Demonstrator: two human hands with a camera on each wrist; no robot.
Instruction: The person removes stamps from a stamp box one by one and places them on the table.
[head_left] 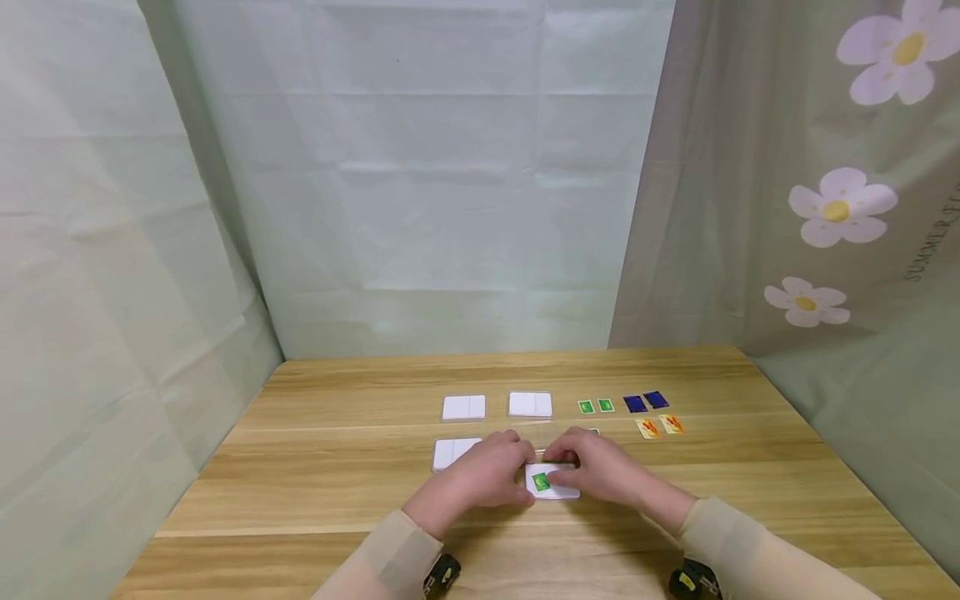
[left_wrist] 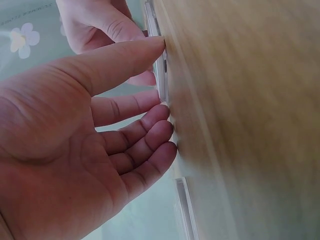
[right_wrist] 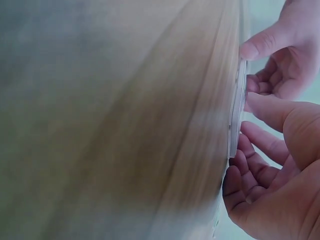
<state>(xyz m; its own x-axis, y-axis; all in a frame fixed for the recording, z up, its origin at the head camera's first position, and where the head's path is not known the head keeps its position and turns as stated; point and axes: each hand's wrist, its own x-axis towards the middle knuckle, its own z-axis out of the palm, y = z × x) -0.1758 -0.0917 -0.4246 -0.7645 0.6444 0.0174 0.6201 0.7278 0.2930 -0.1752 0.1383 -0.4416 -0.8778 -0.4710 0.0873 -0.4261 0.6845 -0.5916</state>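
Note:
A flat white card case (head_left: 564, 492) with a green picture piece (head_left: 540, 482) on its left half lies on the wooden table between both hands. My left hand (head_left: 491, 471) pinches its left end, thumb at the near corner and index finger at the far one. In the left wrist view, the other fingers of the left hand (left_wrist: 100, 125) bend beside the case edge. My right hand (head_left: 603, 467) holds the case's right part, its thumb on the face beside the green piece and its curled fingers at the far edge. Part of the case is hidden under this hand.
Two white cases (head_left: 463, 407) (head_left: 530, 404) lie farther back, and another white case (head_left: 454, 452) is left of the hands. Small green pieces (head_left: 586, 407), dark blue pieces (head_left: 635, 404) and orange pieces (head_left: 647, 428) lie back right. A clear plate (head_left: 542, 433) shows behind the hands.

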